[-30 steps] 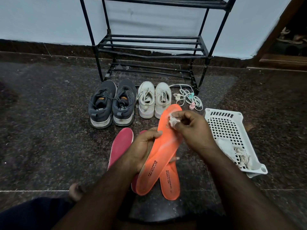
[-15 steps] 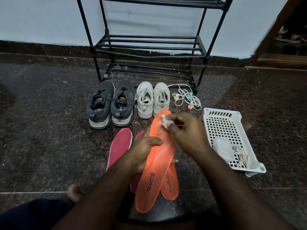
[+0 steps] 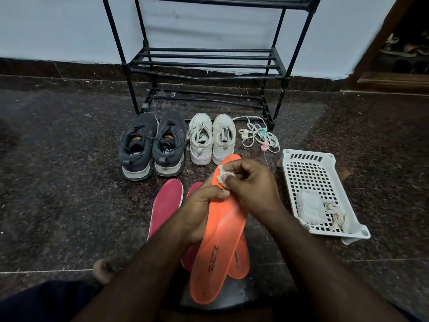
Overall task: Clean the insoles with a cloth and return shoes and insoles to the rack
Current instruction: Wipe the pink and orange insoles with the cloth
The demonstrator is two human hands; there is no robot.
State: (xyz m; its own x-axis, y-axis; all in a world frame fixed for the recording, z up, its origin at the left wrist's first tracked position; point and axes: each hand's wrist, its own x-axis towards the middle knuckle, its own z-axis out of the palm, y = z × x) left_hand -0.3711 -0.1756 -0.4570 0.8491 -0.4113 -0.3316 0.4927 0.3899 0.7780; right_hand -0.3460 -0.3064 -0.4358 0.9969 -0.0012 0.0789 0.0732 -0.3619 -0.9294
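The floor (image 3: pixel 58 182) is dark speckled polished stone with thin pale joint lines crossing near the bottom. At the far side runs a pale blue wall (image 3: pixel 58 26), its paint ragged along the lower edge above a dark stone skirting (image 3: pixel 69 68). At far right a brown wooden door frame (image 3: pixel 380 43) slants up, with a dim space (image 3: pixel 408 43) beyond it holding blurred shapes. Light is low and soft, brighter on the wall than on the floor.

Home entryway, dark granite floor (image 3: pixel 58 182), black metal shoe rack (image 3: pixel 206 63) against pale wall (image 3: pixel 58 26), sneakers lined up
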